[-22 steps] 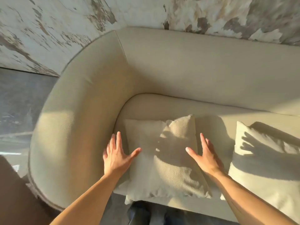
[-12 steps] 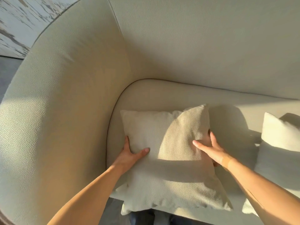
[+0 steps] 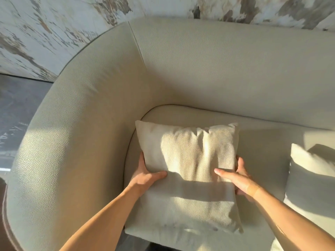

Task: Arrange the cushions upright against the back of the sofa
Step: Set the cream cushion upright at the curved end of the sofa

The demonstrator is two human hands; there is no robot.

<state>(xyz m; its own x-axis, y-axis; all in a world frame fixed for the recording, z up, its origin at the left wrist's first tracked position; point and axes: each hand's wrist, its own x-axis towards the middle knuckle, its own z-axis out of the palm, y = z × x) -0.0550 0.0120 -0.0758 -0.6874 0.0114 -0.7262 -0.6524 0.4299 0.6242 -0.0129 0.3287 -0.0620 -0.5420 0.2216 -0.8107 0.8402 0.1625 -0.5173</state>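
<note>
I am now gripping the square cream boucle cushion [image 3: 188, 171] at the seat's left corner, left hand [image 3: 145, 175] and right hand [image 3: 239, 180] clamping its sides, no longer spread above, ready for standing it up.

A cushion [image 3: 188, 171] lies on the sofa [image 3: 217, 69] seat near its left corner, before the backrest; a second cushion [image 3: 311, 178] lies at the right edge.

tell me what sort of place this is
Probably a living room or lounge: a person's hands grip a cream cushion on a curved beige sofa, a second cushion lies to the right, and a white wall with a worn, patchy look stands behind it.
</note>
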